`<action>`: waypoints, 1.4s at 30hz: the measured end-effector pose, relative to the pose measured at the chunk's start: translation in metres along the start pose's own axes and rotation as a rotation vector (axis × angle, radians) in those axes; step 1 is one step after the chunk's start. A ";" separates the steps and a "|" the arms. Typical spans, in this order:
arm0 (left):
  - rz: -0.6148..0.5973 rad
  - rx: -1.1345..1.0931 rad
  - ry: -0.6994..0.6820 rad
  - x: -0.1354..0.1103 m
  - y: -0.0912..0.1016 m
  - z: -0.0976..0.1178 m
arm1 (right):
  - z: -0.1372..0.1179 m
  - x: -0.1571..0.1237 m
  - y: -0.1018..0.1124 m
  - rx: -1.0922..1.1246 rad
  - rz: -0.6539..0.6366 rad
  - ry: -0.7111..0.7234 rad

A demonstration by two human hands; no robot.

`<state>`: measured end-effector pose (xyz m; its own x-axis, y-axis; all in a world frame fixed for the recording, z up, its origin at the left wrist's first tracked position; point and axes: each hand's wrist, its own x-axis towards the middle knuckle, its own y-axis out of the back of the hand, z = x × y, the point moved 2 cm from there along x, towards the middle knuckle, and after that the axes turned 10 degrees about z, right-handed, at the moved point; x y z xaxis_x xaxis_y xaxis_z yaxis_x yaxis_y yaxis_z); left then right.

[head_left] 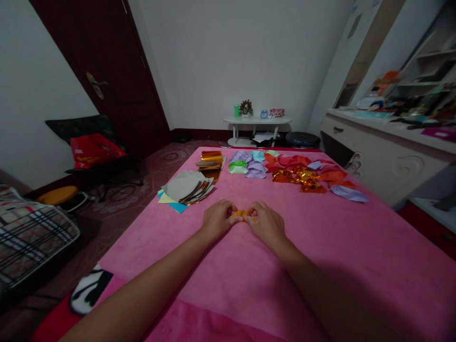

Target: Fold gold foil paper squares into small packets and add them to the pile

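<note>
Head view: a pink blanket (pixel 320 247) lies beneath the person's two bare hands, with a small gold foil paper (pixel 243 215) held between them.
Gold foil look: shiny, yellow-gold to orange, narrow, creased across its exposed middle; fingers cover most of both ends.
Gold foil direction: its long axis runs left to right, crosswise to the person, one end toward each hand; a sliver shows beside the right thumb.
Gold foil place: centrally over the blanket, low down; whether it touches the cloth, I cannot tell.
Left hand (pixel 218 219): closed in a pinch, thumb and fingers on the foil's left end.
Right hand (pixel 268 223): pinching the right end likewise, thumb nearest the person.
Beyond the left hand: a fanned stack of grey sheets (pixel 183 184), with a stack of gold foil sheets (pixel 212 156) farther back.
Beyond the right hand: crumpled gold foil pieces (pixel 306 176) beside lilac folded papers (pixel 255 170).
</note>
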<state>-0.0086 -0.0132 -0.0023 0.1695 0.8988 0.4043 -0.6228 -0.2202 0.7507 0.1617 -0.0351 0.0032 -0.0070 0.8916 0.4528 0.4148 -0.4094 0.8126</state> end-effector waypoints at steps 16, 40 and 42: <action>0.150 -0.655 0.238 0.005 -0.023 -0.001 | 0.010 -0.001 -0.005 0.382 0.151 -0.193; 0.302 -0.325 0.189 0.001 -0.009 0.003 | 0.009 0.005 -0.018 0.631 0.077 -0.093; 0.323 -0.287 0.216 0.001 -0.007 0.004 | 0.010 0.006 -0.020 0.609 0.106 -0.097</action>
<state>-0.0008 -0.0123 -0.0053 -0.2106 0.8665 0.4525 -0.8086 -0.4146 0.4176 0.1629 -0.0198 -0.0139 0.1335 0.8776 0.4604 0.8531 -0.3381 0.3972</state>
